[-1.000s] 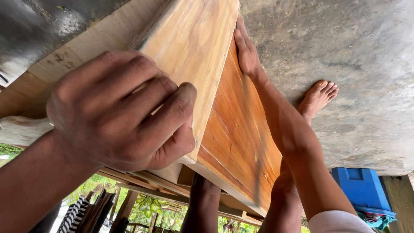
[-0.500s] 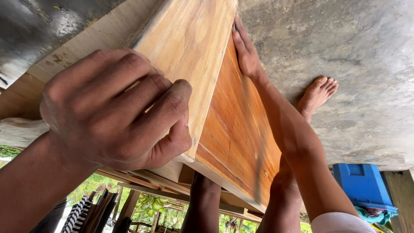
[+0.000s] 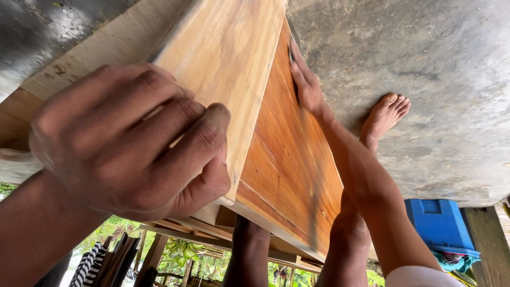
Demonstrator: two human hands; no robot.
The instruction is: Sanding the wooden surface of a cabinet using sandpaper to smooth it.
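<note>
A large wooden box [image 3: 281,159] fills the middle of the view, with a pale top face and an orange-brown side. My left hand [image 3: 127,154] lies curled on the pale face. Its knuckles are bent and its thumb is hooked at the box's near corner. A sliver of something pale shows between its fingers; I cannot tell what it is. My right hand [image 3: 305,85] lies flat against the orange-brown side, fingers pointing away along the top edge. My forearm runs down that side.
Rough grey concrete floor [image 3: 441,79] lies beyond the box. A bare foot [image 3: 385,117] stands on it and two legs show below. A blue plastic container [image 3: 438,223] sits at lower right by a wooden post [image 3: 489,244]. Wooden slats and greenery show at the bottom.
My left hand has shifted slightly left and toward me along the pale face. My right hand stays flat on the side in about the same place.
</note>
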